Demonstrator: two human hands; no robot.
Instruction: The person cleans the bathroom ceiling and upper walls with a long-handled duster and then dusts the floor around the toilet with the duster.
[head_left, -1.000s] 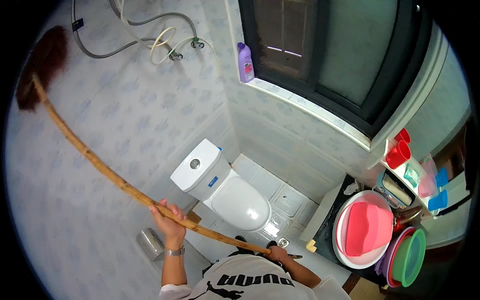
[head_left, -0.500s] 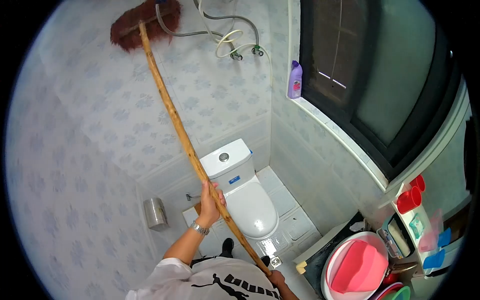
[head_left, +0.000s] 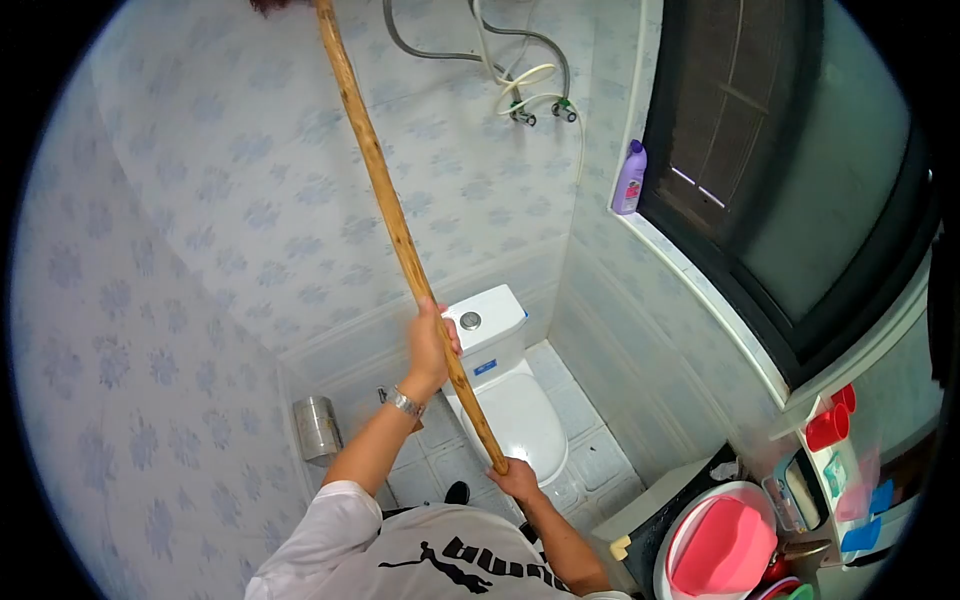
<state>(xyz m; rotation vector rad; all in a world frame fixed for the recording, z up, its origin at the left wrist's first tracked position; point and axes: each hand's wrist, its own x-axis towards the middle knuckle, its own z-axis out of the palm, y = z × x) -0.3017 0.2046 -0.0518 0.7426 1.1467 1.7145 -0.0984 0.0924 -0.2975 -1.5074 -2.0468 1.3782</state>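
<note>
A long-handled broom with a wooden pole (head_left: 385,190) runs slantwise across the view. Only a sliver of its reddish-brown bristle head (head_left: 276,4) shows at the top edge, close to the patterned wall. My left hand (head_left: 430,345), with a metal watch on its wrist, is wrapped round the pole in front of the toilet tank. Lower down, my right hand (head_left: 515,480) grips the pole's bottom end, over the closed lid of the white toilet (head_left: 520,420).
Grey and cream hoses (head_left: 530,85) hang on the far wall. A purple bottle (head_left: 629,180) stands on the windowsill by the dark-framed window (head_left: 800,220). At lower right are a pink basin (head_left: 722,545) and a shelf with red cups (head_left: 827,428). A metal paper holder (head_left: 318,430) is on the left wall.
Both hands have pushed the broom upward, and its bristle head has mostly left the top of the view. My right hand has risen from near the floor drain to over the toilet lid.
</note>
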